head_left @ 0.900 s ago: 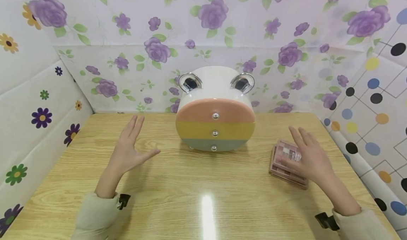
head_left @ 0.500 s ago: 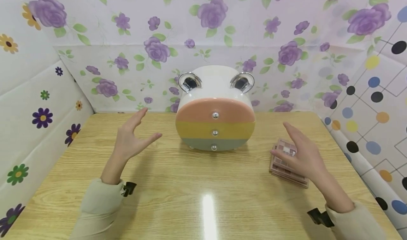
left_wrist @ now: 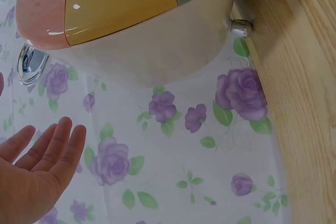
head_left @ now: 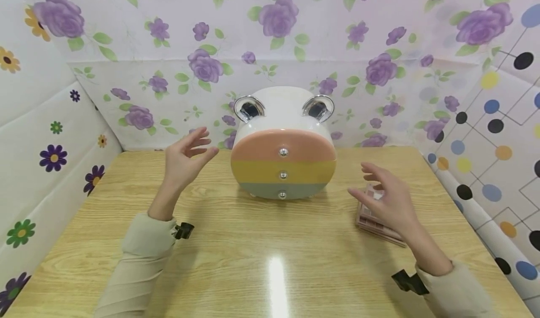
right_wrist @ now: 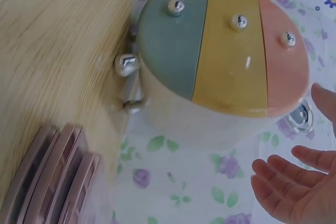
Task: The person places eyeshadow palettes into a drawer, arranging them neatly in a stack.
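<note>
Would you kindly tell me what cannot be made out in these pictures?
- Inside of the cabinet: all views, hidden by its closed front.
- Part of the palettes: head view, hidden by the right hand; right wrist view, cut off by the bottom edge.
- Part of the left hand: left wrist view, cut off by the left edge.

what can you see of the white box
The glossy white box, plastic by its look, has an oval front banded coral, mustard and grey-green, one silver knob per band. Two silver-rimmed ears jut near its top. The bands sit flush. It stands upright on silver feet on the wooden table. Neither the left hand nor the right hand touches it.
</note>
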`<state>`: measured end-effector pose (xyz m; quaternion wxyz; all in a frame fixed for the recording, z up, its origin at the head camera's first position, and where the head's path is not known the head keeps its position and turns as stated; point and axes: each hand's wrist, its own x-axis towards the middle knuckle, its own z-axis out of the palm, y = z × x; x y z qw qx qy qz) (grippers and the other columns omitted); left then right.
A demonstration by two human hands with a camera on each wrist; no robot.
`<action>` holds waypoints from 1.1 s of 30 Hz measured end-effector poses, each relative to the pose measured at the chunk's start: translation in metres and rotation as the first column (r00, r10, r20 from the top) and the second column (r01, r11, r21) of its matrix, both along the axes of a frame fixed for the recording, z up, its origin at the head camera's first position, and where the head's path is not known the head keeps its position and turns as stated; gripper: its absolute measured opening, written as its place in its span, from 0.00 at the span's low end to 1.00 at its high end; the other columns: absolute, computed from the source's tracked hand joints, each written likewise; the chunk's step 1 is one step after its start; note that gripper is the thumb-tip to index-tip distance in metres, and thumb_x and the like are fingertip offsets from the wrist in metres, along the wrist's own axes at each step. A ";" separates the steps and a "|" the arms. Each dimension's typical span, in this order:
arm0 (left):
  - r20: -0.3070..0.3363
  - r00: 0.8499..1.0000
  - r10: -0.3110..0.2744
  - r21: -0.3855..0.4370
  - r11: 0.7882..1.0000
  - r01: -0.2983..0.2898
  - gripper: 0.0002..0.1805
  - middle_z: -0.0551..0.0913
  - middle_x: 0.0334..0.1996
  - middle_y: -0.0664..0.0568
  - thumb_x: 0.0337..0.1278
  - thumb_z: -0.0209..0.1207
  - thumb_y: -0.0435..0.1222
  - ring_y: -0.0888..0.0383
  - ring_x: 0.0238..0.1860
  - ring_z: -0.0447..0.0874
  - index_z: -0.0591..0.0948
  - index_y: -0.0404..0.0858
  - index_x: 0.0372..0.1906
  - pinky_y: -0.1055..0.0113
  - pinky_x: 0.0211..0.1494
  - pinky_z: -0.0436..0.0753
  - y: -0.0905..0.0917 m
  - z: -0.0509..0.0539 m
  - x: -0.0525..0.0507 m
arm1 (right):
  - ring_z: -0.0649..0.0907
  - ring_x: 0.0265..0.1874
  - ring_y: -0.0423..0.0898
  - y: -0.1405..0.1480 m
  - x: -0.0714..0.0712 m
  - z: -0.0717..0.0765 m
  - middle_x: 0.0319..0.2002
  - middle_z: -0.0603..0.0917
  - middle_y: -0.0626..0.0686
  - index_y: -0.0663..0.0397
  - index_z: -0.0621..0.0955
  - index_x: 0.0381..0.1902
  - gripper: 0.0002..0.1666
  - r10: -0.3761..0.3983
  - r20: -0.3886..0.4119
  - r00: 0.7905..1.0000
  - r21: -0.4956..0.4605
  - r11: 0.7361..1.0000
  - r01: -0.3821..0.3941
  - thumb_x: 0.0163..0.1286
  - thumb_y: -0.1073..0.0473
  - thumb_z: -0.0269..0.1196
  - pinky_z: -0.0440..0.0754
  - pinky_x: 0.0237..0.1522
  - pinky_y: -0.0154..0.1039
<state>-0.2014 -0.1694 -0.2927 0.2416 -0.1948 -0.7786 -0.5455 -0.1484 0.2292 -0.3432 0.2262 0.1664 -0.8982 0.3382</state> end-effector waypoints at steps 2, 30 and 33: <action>0.002 1.000 -0.004 0.018 1.000 0.004 0.26 0.77 0.47 0.30 0.45 0.62 0.20 0.37 0.45 0.77 0.71 0.21 0.54 0.66 0.45 0.81 0.003 0.002 -0.003 | 0.80 0.41 0.53 -0.003 -0.002 0.000 0.48 0.80 0.59 0.62 0.73 0.57 0.33 0.006 -0.001 1.000 -0.015 1.000 -0.006 0.54 0.57 0.69 0.80 0.35 0.42; 0.091 0.991 -0.098 0.238 0.968 0.074 0.22 0.76 0.45 0.28 0.53 0.55 0.22 0.64 0.40 0.78 0.71 0.24 0.56 0.68 0.47 0.79 0.044 0.010 -0.047 | 0.82 0.35 0.49 -0.051 -0.020 0.004 0.38 0.84 0.57 0.60 0.78 0.51 0.25 0.152 -0.034 0.988 -0.252 0.955 -0.156 0.53 0.67 0.68 0.80 0.32 0.29; 0.073 0.992 -0.103 0.265 0.961 0.080 0.21 0.76 0.44 0.28 0.53 0.55 0.22 0.63 0.38 0.78 0.72 0.24 0.55 0.71 0.45 0.80 0.048 0.010 -0.050 | 0.82 0.32 0.50 -0.061 -0.020 0.009 0.35 0.84 0.60 0.65 0.78 0.48 0.23 0.171 -0.061 0.983 -0.281 0.943 -0.181 0.51 0.70 0.68 0.80 0.30 0.29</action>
